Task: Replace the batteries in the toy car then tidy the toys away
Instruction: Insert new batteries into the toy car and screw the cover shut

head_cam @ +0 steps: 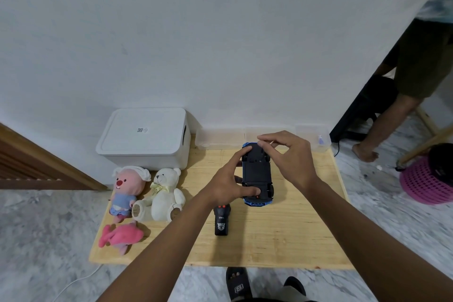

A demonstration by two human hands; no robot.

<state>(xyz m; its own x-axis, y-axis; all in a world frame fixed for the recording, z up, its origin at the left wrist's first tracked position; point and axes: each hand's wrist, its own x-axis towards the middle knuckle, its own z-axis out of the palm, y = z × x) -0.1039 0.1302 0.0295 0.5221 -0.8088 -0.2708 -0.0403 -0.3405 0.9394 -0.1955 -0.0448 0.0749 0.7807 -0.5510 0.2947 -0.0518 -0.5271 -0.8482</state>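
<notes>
On the table [294, 240], left hand [226, 180] grips the upturned toy car [257, 174], right hand [291, 154] pinching its underside.

hands both at toy car [257, 174] | left hand [228, 184] grips car's left side, thumb pressing its near end, index finger at far-left corner | right hand [289, 154] arched above car's far end, fingertips bunched in a pinch, contents unclear | both forearms extended

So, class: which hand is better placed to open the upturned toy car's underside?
Probably the right hand: its fingertips sit over the toy car's underside, while the left hand grips and steadies it.
</notes>
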